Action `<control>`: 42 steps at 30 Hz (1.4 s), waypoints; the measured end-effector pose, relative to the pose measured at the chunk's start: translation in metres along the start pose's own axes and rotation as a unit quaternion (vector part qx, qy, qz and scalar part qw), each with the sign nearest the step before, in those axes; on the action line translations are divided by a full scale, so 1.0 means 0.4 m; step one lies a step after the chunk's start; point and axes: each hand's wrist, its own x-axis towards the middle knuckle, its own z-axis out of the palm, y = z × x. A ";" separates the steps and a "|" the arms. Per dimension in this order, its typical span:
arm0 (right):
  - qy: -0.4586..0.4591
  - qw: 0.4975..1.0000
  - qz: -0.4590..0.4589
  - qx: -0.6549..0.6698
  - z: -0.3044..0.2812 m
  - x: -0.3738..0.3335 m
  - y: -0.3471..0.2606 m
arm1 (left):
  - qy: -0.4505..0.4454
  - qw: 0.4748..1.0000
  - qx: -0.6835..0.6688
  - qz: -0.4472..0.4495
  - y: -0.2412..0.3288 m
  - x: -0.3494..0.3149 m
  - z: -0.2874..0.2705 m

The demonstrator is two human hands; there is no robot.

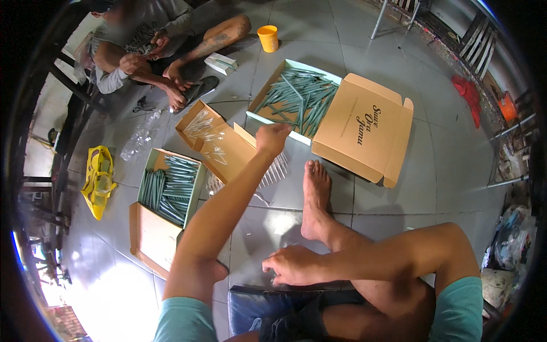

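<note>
My left hand (273, 138) reaches to the near corner of an open box (268, 118) with pale green walls. Its fingers are drawn together; anything between them is hidden. Loose green sticks (305, 97) fill that box in a jumble. Above the floor in front of my seat, my right hand (293, 265) has its fingers curled inward, and I cannot make out what they may hold. Beneath my left wrist is a row of thin clear pieces (276, 171). An open cardboard box (231, 151) beside it holds scattered clear thin pieces (202, 126).
Left of my left forearm, a second box (196, 185) holds stacked green sticks (171, 188). A yellow bag (98, 179) and clear plastic (139, 137) lie farther left. Another person (142, 45) sits at the far left, near an orange cup (268, 39). My bare foot (317, 188) stands mid-floor.
</note>
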 end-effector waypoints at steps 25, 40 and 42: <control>0.133 0.984 -0.033 -0.112 0.007 0.086 -0.066 | -0.306 0.856 -0.261 -0.325 -0.041 -0.776 -0.454; -0.157 0.926 0.143 -0.313 0.049 0.169 0.065 | -0.223 0.840 -0.336 -0.364 -0.236 -0.801 -0.459; -0.169 0.913 0.169 -0.331 0.038 0.183 0.093 | -0.214 0.840 -0.384 -0.319 -0.260 -0.800 -0.448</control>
